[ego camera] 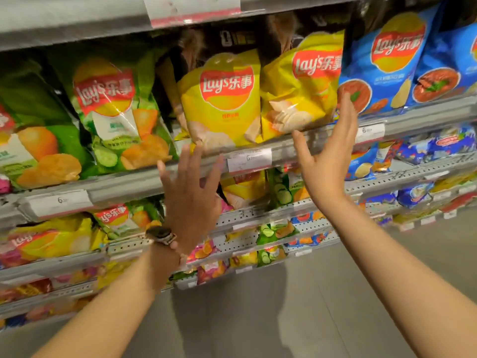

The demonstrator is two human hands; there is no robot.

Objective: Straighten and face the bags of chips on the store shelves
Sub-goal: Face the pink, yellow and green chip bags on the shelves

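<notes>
On the store shelf, two yellow Lay's bags stand upright just above both empty, spread hands; the right hand is nearer than the left hand.

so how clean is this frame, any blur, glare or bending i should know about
Head view: soft all over, with motion smear on both open hands, left hand and right hand; price tags unreadable; white glare streaks on the green cucumber bag; wide-angle lens bows and tilts the shelf rail; the yellow Lay's bags are sharpest, lower shelves muddier.
</notes>
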